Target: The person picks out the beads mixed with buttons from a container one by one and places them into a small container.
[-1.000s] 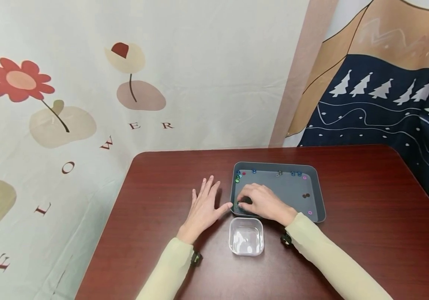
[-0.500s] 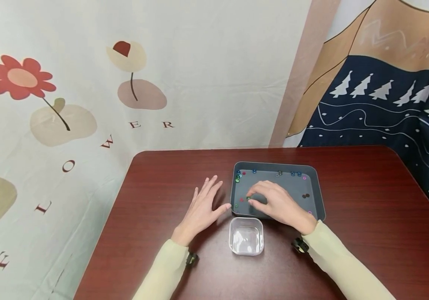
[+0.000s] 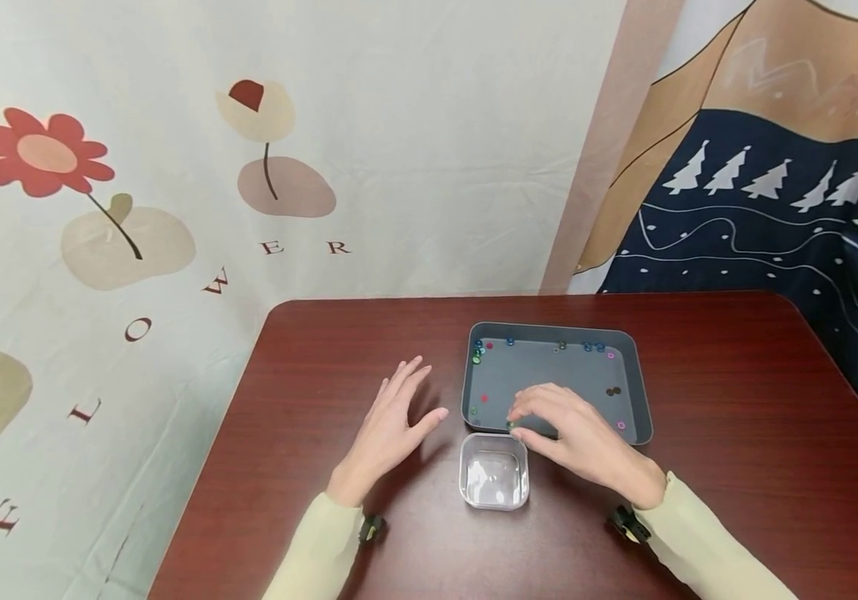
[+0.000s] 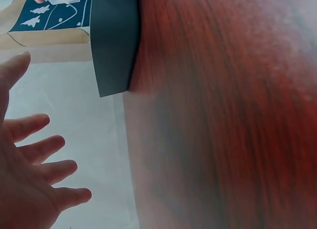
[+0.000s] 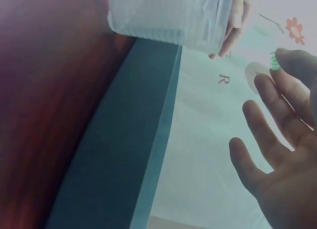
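My right hand (image 3: 582, 437) is over the tray's near edge, beside the clear box. Between thumb and forefinger it pinches a small green bead (image 5: 275, 61), ridged in the right wrist view. Just in front of the grey tray (image 3: 549, 329) stands a clear square plastic box (image 3: 495, 505). Left of both, my left hand (image 3: 384, 429) hovers above the table with fingers spread, holding nothing. Small red (image 3: 485, 398) and green beads lie in the tray's near left part. A cluster of blue and green beads (image 3: 477, 353) sits in its far left corner.
More beads lie along the tray's far side, including blue ones (image 3: 594, 346). Two brown beads (image 3: 613, 391) and pink rings (image 3: 621, 426) are at its right. The reddish-brown table (image 3: 339, 350) backs onto a printed cloth (image 3: 429, 167).
The right hand has come from the tray's near left corner toward the box, carrying the green bead and uncovering a red bead. The left hand has drawn back slightly left, away from the tray.
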Tool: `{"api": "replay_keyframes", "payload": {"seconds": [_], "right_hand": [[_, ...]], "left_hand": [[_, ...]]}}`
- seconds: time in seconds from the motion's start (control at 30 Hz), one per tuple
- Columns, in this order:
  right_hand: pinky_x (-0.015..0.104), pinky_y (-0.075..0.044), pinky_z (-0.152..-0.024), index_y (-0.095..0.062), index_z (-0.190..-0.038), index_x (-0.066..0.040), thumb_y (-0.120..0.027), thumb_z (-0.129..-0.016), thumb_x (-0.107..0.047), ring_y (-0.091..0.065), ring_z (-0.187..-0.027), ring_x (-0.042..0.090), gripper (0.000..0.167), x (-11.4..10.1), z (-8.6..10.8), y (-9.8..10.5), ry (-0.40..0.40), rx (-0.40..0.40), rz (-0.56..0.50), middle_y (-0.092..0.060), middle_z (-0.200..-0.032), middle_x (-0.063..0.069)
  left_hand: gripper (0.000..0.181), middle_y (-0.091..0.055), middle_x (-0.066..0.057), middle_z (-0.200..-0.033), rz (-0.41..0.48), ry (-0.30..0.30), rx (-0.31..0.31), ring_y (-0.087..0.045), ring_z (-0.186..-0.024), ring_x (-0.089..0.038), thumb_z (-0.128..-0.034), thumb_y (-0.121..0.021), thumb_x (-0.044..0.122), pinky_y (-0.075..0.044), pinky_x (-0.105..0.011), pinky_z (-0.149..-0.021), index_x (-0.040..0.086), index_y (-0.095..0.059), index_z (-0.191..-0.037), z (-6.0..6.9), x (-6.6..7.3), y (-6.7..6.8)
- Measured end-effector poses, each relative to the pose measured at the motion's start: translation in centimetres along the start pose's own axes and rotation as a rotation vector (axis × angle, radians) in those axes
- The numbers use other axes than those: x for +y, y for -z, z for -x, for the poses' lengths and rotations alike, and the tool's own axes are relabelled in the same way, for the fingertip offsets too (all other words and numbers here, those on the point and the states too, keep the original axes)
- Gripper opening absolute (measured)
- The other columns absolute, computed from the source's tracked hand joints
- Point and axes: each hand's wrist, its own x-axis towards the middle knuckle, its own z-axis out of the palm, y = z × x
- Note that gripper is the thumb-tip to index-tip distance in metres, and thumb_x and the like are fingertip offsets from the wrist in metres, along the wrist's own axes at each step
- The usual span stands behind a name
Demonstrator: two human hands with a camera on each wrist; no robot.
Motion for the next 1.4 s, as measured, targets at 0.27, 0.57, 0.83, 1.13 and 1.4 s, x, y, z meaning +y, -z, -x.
{"api": "replay_keyframes", "payload": {"seconds": [0.27,0.57,0.83,1.13,1.4], "right_hand": [[0.040,-0.051,-0.098,-0.074,-0.105,-0.019,-0.081,-0.092,-0.021,-0.063,-0.116,0.018,0.015,0.0,1.4,-1.0,0.177,0.047,0.009,-0.070,-0.111,-0.011],[0.040,-0.051,-0.098,-0.074,-0.103,-0.021,-0.077,-0.095,-0.029,-0.062,-0.119,0.018,0.012,0.0,2.5,-1.8,0.224,0.024,0.070,-0.069,-0.113,-0.010],[0.042,-0.053,-0.094,-0.074,-0.102,-0.020,-0.081,-0.091,-0.025,-0.062,-0.117,0.019,0.015,0.1,2.9,-2.4,0.259,0.022,0.090,-0.068,-0.113,-0.010],[0.036,-0.046,-0.101,-0.077,-0.106,-0.018,-0.076,-0.096,-0.033,-0.061,-0.121,0.018,0.017,0.5,3.6,-1.8,0.161,-0.001,0.060,-0.069,-0.116,-0.008],[0.023,-0.035,-0.112,-0.075,-0.118,-0.016,-0.072,-0.099,-0.030,-0.060,-0.122,0.020,0.025,2.1,5.1,1.0,0.009,0.132,0.146,-0.068,-0.127,-0.002]], "left_hand": [[0.070,-0.039,-0.003,-0.164,0.025,-0.058,-0.022,-0.027,-0.155,-0.031,-0.0974,-0.070,0.043,-0.024,-0.059,-0.123,0.011,-0.047,-0.155,1.3,0.2,0.4],[0.080,-0.035,0.003,-0.167,0.037,-0.150,-0.088,-0.026,-0.156,-0.027,-0.0922,-0.077,0.042,-0.026,-0.055,-0.124,0.016,-0.041,-0.159,2.4,0.7,0.6],[0.083,-0.038,0.001,-0.165,0.018,-0.187,-0.114,-0.030,-0.154,-0.029,-0.0884,-0.079,0.045,-0.028,-0.054,-0.123,0.013,-0.045,-0.156,3.2,0.8,0.5],[0.078,-0.037,0.001,-0.165,0.021,-0.186,-0.099,-0.030,-0.154,-0.031,-0.0927,-0.074,0.047,-0.030,-0.060,-0.120,0.011,-0.045,-0.156,3.0,0.5,0.2],[0.074,-0.038,0.001,-0.165,0.018,-0.180,-0.049,-0.032,-0.153,-0.031,-0.0948,-0.074,0.044,-0.032,-0.057,-0.120,0.012,-0.047,-0.155,1.9,0.8,0.1]]}}
